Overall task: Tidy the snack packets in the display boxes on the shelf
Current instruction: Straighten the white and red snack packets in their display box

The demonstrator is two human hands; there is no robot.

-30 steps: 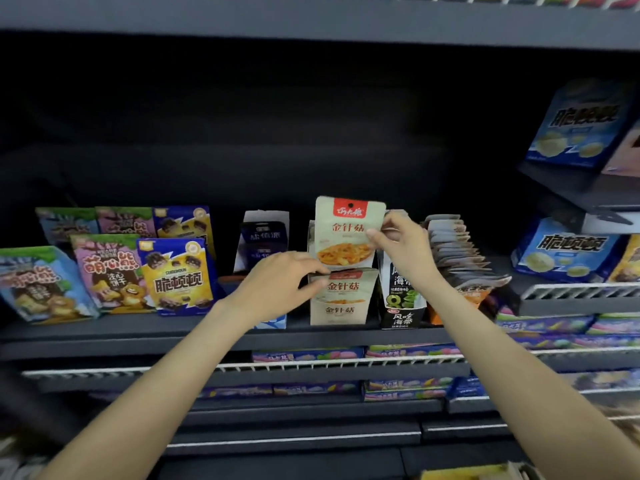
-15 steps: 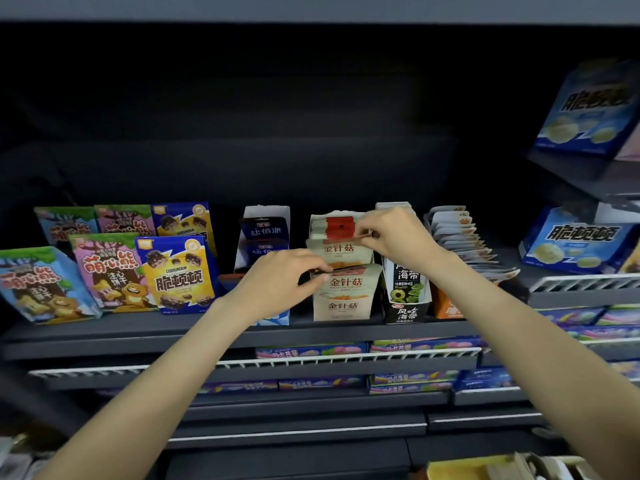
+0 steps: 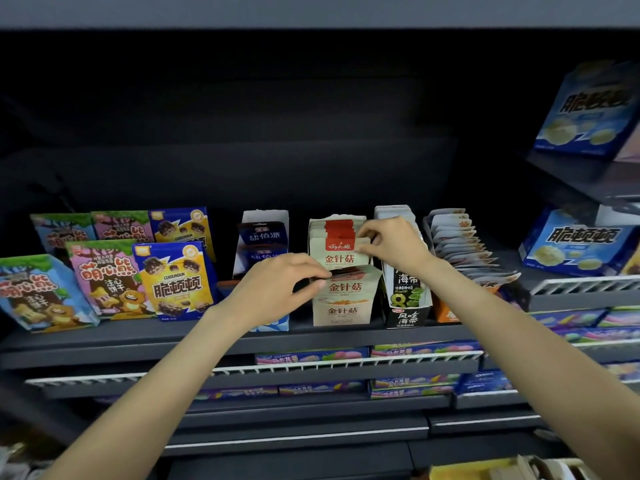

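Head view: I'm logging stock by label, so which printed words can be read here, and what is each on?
"金针菇" on the beige packets and on their display box.
"风吃海带" on the black box.
"海带" on the packet in that box.
"盐值派" on the dark blue packet.
"脆顿顿" and "CUIDUNDUN" on the yellow-and-blue bag.
"萌心熊" on the pink bag.
"脆顿顿" on the blue boxes at right.
Lower-shelf packs, smaller print: too blurred.

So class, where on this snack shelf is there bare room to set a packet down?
Bare shelf shows between the yellow bag and the blue box, and along the front lip. From the beige box rightward, boxes stand packed close.
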